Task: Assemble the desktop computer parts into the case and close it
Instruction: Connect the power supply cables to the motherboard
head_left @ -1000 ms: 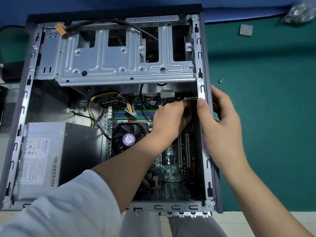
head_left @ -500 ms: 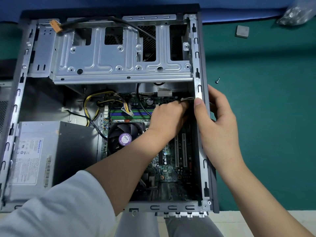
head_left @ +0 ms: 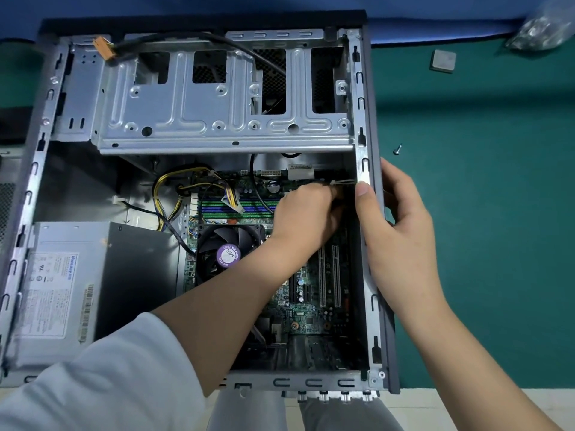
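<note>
Green mat (head_left: 485,244) over the work surface, blue cloth along the far edge, pale floor strip at the near edge. The open PC case (head_left: 378,275) lies on its side on the mat, side panel off, so everything inside shows. Top section: bare metal drive cage (head_left: 193,113) w/ a black cable draped over it ending in an orange connector (head_left: 104,48). Lower left: grey PSU (head_left: 62,293), label up, yellow/black wires looping from it toward the board. Centre/right: green motherboard (head_left: 311,315) w/ a CPU fan (head_left: 228,253) w/ purple hub sticker, RAM slots just above the fan, two white PCI slots to the right. Left hand (head_left: 306,213) reaches in over the board near the case's right wall, fingers curled round a thin whitish wire or tie (head_left: 340,182) at the top right of the board; what the fingertips do underneath can't be made out. Right hand (head_left: 401,231) grips the case's right wall, thumb (head_left: 362,192) inside on the rail, fingers wrapped round the outside. On the mat outside the case: a lone screw (head_left: 397,148), a small grey square chip (head_left: 443,60), and a clear plastic bag (head_left: 544,29) at the far right corner, contents blurred.
</note>
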`<state>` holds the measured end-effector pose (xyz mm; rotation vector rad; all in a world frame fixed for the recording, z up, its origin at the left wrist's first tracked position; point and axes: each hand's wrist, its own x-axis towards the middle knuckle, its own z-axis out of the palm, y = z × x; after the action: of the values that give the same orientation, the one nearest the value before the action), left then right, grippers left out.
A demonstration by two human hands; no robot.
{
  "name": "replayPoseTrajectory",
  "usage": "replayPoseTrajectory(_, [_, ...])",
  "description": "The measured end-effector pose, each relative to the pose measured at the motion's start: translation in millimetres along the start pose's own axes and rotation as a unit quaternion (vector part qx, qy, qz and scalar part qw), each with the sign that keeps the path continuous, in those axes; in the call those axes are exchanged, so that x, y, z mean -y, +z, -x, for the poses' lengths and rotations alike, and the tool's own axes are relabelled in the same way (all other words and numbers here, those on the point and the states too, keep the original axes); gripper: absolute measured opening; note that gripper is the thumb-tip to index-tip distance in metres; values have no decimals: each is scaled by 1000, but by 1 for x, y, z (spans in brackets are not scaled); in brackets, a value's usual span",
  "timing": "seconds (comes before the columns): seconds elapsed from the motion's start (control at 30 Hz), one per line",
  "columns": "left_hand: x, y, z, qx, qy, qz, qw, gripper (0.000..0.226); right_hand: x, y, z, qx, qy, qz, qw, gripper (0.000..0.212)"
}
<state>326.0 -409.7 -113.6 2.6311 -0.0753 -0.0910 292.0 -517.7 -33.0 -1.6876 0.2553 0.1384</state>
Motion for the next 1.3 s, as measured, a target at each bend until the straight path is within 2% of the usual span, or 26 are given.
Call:
replayPoseTrajectory(0.1, [1, 0, 0, 5, -17, 29, 999, 16, 0, 0, 0, 0, 0, -6, 1000, 37])
replayPoseTrajectory(0.37, [0, -8, 1, 2, 92, -64, 994, 14, 0, 0, 0, -2, 2, -9, 1000, 37])
replayPoseTrajectory(0.57, [1, -8, -1, 32, 78, -94, 992, 17, -1, 1, 0, -4, 3, -12, 1000, 37])
replayPoseTrajectory(0.67, [-4, -12, -3, 30, 46, -62, 997, 11, -1, 0, 0, -4, 2, -9, 1000, 37])
replayPoseTrajectory(0.83, [-10, -12, -6, 65, -63, -17, 996, 9, 0, 0, 0, 1, 2, -14, 1000, 38])
replayPoseTrajectory(0.93, [-13, -12, -7, 75, -142, 43, 986, 16, 0, 0, 1, 3, 1, -17, 1000, 37])
replayPoseTrajectory(1.03, [-14, -14, -9, 79, -191, 147, 967, 21, 0, 0, 1, 1, 3, -20, 1000, 35])
replayPoseTrajectory(1.1, [-13, -16, -13, 94, -220, 175, 955, 21, 1, 0, 1, 0, 5, -22, 1000, 34])
replayPoseTrajectory(1.2, [-11, -16, -22, 145, -243, 139, 949, 18, 1, 0, 1, 1, 5, -20, 1000, 35])
replayPoseTrajectory(1.3, [-14, -17, -28, 199, -234, 90, 947, 25, 2, 0, 1, 3, 5, -18, 1000, 35])
